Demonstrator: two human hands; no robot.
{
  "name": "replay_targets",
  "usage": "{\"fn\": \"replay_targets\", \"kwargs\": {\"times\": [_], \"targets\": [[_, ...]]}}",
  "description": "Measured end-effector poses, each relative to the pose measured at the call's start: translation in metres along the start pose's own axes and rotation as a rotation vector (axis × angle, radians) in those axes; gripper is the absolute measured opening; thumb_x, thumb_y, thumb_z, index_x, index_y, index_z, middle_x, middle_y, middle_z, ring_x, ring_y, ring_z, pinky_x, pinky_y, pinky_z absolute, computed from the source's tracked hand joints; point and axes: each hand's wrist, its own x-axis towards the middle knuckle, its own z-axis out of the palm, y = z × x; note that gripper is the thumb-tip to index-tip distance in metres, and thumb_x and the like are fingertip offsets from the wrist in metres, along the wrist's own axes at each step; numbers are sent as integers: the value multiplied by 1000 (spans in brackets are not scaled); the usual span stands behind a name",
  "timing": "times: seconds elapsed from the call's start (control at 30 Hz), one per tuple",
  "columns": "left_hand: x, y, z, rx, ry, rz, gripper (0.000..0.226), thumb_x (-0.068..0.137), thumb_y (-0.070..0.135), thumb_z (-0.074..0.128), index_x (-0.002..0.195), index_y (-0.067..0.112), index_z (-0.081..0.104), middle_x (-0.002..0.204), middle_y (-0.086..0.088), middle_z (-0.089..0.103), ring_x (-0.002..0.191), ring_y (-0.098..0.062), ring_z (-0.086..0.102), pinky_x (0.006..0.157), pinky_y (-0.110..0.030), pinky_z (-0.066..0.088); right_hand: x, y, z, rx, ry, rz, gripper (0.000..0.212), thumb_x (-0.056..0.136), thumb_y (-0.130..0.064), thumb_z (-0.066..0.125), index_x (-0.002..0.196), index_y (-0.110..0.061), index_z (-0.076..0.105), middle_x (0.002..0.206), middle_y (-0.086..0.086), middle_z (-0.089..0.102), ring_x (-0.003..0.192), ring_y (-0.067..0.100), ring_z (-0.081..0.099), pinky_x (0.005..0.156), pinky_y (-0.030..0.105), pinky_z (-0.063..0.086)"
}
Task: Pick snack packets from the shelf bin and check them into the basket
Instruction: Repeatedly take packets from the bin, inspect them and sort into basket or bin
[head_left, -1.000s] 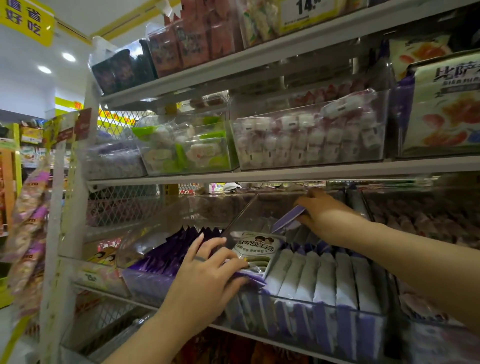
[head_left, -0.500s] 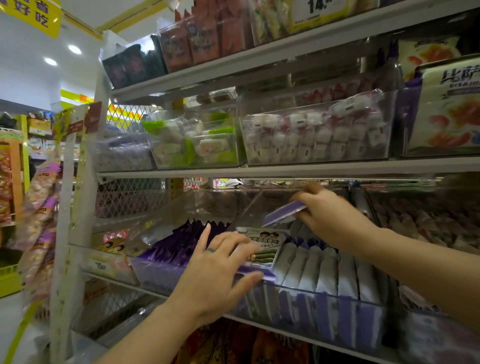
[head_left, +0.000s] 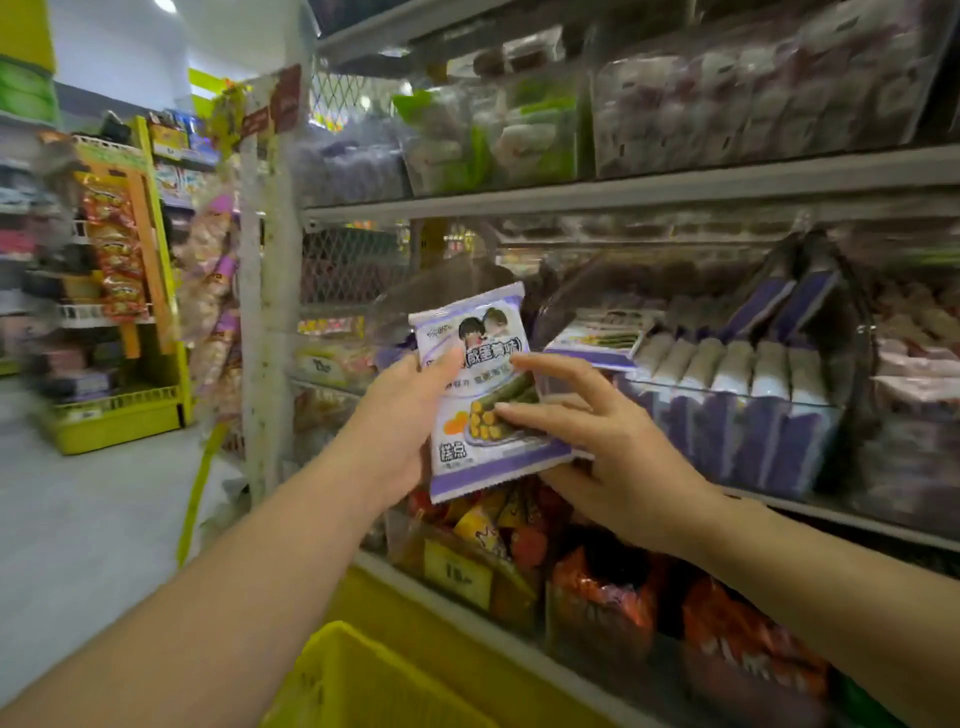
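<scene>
A person's left hand (head_left: 400, 415) holds a purple-and-white snack packet (head_left: 483, 395) upright in the aisle, out in front of the clear shelf bin (head_left: 727, 415) and to its left. The left grip pinches the packet's left edge, with the thumb across the printed front and the fingers hidden behind. The right hand (head_left: 608, 457) meets the packet from the bin's side. Its grip is spread, the fingers fairly straight, two fingertips resting on the picture of rolled snacks. The thumb lies under the packet's lower right corner, and whether it presses there cannot be told.

Inside the bin a row of matching packets (head_left: 753, 374) stands on edge, white tops above purple bottoms. One more packet (head_left: 597, 338) lies flat on the row's left end. Below the bin, on the next shelf down, sit orange and red snack bags (head_left: 597, 597) behind a yellow price tag (head_left: 457, 571). The yellow basket (head_left: 353, 680) shows only a corner of its rim, lower still than the bin and to its left — almost under the left forearm. Far to the left of the bin, across the aisle floor, stands a yellow display rack (head_left: 130, 312) hung with snack bags, blurred.
</scene>
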Motion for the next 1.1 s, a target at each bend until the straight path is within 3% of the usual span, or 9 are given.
{"fn": "replay_targets", "kwargs": {"times": [0.13, 0.23, 0.37, 0.5, 0.57, 0.63, 0.77, 1.0, 1.1], "targets": [[-40, -23, -46, 118, 157, 21, 29, 99, 16, 49, 126, 6, 56, 113, -19, 70, 101, -34, 69, 90, -57, 53, -14, -28, 41, 269, -137, 101, 70, 80, -47, 70, 142, -27, 44, 153, -14, 24, 133, 4, 41, 106, 26, 42], [-72, -43, -76, 172, 160, -8, 33, 93, 19, 56, 125, 11, 57, 117, -15, 69, 107, -34, 67, 94, -54, 51, -16, -49, 72, 583, -23, 422, 78, 75, -55, 68, 142, -28, 40, 143, -13, 43, 114, 4, 60, 92, 31, 54], [-104, -74, -101, 181, 102, -61, 43, 84, 25, 63, 126, 15, 56, 119, -13, 69, 108, -33, 67, 93, -52, 51, -15, -64, 121, 1018, 26, 815, 34, 87, -37, 62, 110, -13, 68, 109, 7, 72, 99, 21, 69, 87, 40, 56], [-116, -91, -119, 138, 136, -69, 42, 84, 18, 64, 125, 13, 57, 119, -15, 69, 109, -35, 66, 97, -57, 49, -17, -76, 150, 1298, 113, 990, 29, 74, -32, 70, 90, -8, 72, 95, 15, 74, 81, 20, 71, 70, 30, 58], [-118, -96, -124, 182, 189, -55, 34, 86, 18, 63, 119, 14, 62, 114, -13, 71, 106, -33, 68, 97, -57, 48, -19, -78, 160, 1341, 110, 1025, 24, 70, -32, 71, 83, -12, 72, 96, 17, 72, 85, 23, 68, 78, 37, 53], [-117, -101, -125, 208, 275, -56, 20, 92, 22, 60, 110, 17, 67, 106, -12, 74, 100, -32, 70, 96, -56, 49, -21, -78, 169, 1348, 110, 1052, 12, 78, -24, 69, 80, -13, 72, 94, 16, 70, 86, 25, 64, 77, 37, 50], [-111, -110, -123, 143, 415, -94, 30, 97, 37, 55, 103, 12, 70, 97, -17, 75, 93, -35, 72, 92, -53, 52, -25, -77, 180, 1328, 98, 1076, 13, 86, -18, 64, 90, -9, 72, 100, 20, 70, 87, 25, 62, 74, 33, 46], [-103, -110, -127, 9, 416, -99, 16, 90, 20, 63, 86, 9, 74, 91, -24, 73, 79, -35, 73, 66, -43, 60, -27, -68, 185, 1278, 121, 1105, 29, 94, -29, 54, 86, -12, 75, 88, 9, 76, 73, 12, 69, 55, 19, 50], [-103, -112, -125, 3, 421, -105, 25, 91, 29, 61, 95, 7, 72, 94, -23, 73, 85, -37, 72, 71, -45, 61, -27, -64, 185, 1291, 98, 1103, 29, 95, -31, 53, 89, -13, 74, 90, 10, 75, 75, 14, 69, 57, 20, 49]]}}
